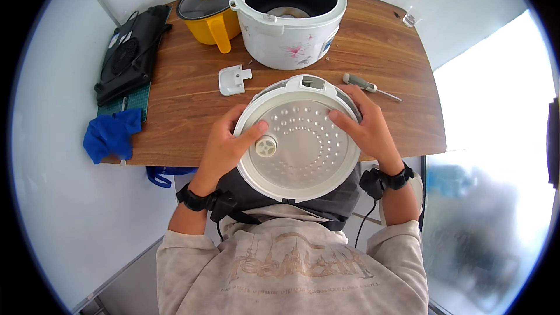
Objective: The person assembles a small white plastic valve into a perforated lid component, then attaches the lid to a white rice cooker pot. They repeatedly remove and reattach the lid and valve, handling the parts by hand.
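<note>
Between my hands I hold a round rice cooker lid (297, 154), its dimpled metal inner side facing up and a white slotted vent cap near its left edge. My left hand (229, 140) grips the left rim, with the thumb resting by the vent cap. Around the upper right rim wraps my right hand (368, 125), its thumb on the metal plate. The lid is at the table's front edge, partly over my lap. Beyond it stands the white rice cooker body (286, 44) with pink flowers, lidless, showing a dark interior. The fingers under the lid are mostly hidden.
A white plastic piece (233, 80) lies left of the lid, a grey-handled screwdriver (371, 86) to its right. At the back left are a yellow pot (211, 23) with a glass lid, a black appliance (129, 52) and a blue cloth (112, 134). Small screws lie near the cooker.
</note>
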A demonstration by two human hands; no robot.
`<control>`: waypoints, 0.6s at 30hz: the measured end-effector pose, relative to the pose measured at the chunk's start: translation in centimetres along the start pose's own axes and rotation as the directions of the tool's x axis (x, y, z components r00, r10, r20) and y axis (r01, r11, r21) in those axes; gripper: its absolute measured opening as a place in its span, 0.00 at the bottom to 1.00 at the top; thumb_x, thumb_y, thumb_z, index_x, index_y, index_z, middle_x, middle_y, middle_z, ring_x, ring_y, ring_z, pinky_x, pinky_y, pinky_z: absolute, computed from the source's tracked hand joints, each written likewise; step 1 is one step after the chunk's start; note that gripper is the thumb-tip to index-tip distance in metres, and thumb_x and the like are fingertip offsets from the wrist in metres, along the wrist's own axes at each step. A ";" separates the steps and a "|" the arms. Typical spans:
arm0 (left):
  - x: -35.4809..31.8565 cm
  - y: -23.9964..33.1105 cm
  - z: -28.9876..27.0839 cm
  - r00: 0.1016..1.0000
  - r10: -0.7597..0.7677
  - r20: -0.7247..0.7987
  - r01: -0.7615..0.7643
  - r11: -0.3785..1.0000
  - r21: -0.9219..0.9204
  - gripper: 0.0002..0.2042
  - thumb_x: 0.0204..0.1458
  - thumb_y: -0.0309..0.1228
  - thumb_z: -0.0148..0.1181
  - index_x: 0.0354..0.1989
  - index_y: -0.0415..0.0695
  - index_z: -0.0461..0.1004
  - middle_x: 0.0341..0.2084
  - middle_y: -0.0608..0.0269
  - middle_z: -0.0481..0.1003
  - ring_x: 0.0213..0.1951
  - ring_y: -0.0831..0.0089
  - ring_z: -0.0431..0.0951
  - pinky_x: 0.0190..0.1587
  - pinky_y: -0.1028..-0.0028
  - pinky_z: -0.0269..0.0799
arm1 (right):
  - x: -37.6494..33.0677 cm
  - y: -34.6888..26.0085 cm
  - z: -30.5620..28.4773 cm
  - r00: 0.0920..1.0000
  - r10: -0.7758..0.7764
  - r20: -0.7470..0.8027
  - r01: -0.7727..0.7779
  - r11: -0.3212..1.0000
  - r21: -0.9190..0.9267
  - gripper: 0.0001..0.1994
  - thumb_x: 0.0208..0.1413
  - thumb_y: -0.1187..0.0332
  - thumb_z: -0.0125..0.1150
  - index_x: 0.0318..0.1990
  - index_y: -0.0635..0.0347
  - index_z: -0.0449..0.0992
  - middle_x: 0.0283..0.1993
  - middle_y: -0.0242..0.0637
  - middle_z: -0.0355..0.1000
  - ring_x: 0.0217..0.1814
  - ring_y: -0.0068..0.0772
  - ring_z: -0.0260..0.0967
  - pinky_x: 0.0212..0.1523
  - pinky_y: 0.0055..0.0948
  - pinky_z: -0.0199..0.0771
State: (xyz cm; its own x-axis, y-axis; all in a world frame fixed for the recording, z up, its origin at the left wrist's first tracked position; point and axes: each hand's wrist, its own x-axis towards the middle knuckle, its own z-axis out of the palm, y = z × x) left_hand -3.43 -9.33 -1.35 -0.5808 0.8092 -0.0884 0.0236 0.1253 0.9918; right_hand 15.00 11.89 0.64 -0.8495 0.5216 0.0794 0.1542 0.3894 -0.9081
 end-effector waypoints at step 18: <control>1.6 -3.9 -1.0 0.970 -0.225 0.096 0.236 0.964 -0.122 0.25 0.58 0.42 0.64 0.55 0.33 0.73 0.43 0.57 0.79 0.40 0.76 0.80 0.43 0.76 0.76 | 0.1 5.1 2.3 0.998 0.068 -0.009 -0.067 0.990 0.123 0.21 0.61 0.62 0.64 0.57 0.63 0.70 0.46 0.44 0.79 0.46 0.33 0.77 0.48 0.32 0.76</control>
State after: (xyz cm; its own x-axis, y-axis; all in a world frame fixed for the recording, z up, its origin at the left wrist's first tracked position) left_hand -5.25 -9.14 -5.30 -0.4905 0.8113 -0.3181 -0.2140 0.2418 0.9464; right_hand 14.57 12.14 -4.98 -0.8326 0.5536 0.0209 0.1469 0.2570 -0.9552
